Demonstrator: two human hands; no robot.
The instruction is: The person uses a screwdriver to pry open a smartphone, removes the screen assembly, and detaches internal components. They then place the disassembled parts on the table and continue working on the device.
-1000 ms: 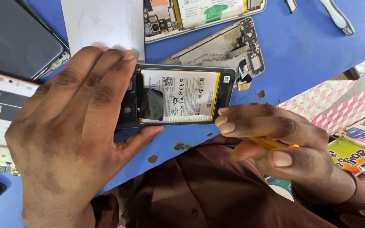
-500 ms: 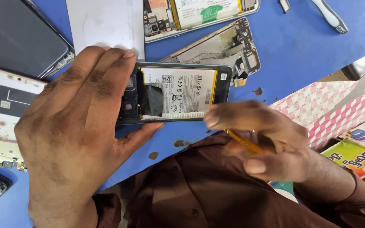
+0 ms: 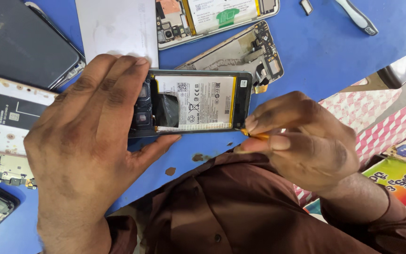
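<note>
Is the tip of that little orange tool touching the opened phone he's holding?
Touching. The head view shows the orange tool, pinched in the right hand, meeting the opened phone at its lower corner with no gap.

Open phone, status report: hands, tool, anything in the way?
Left hand grips open phone. Right hand pinches yellow tool, tip at phone's lower corner. Other phone parts lie beyond; none in the way.

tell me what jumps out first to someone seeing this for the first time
Dead centre, an opened phone with its back off shows a white battery; the left hand grips its camera end. At its lower right corner the right hand pinches a thin orange tool against the frame. Around them, on the blue table, lie other stripped phones and loose parts.
</note>
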